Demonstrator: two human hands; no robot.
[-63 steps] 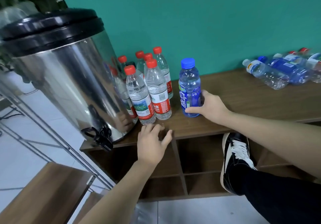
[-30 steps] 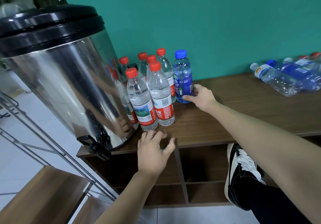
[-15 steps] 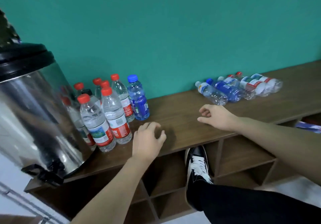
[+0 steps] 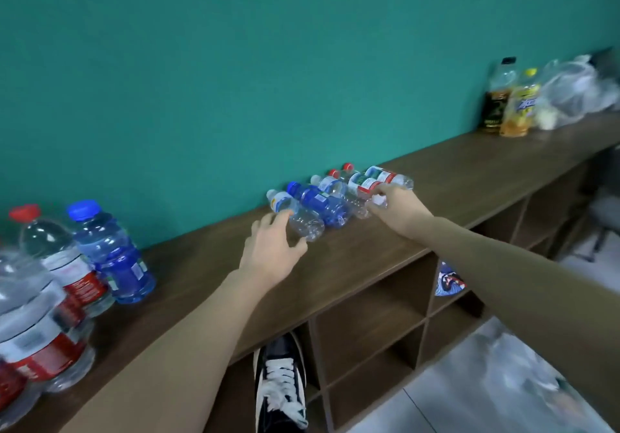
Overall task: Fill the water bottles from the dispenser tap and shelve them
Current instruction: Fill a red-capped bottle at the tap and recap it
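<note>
Several empty bottles lie on their sides against the green wall on the wooden shelf top. My left hand reaches to the nearest one, a clear white-capped bottle, with spread fingers at its base. My right hand has its fingers curled on the base of a red-labelled bottle at the right of the pile. A blue bottle lies between the two. Filled upright bottles stand at far left: a blue one and red-capped ones. The dispenser is out of view.
Open cubbies sit under the shelf top, one holding a blue patterned item. My black-and-white shoe rests at a lower cubby. Two drink bottles and plastic bags stand at the far right.
My view has swung right, away from the dispenser. Both hands left the shelf's front edge and moved out to the pile of lying bottles; the right hand now curls on one.
</note>
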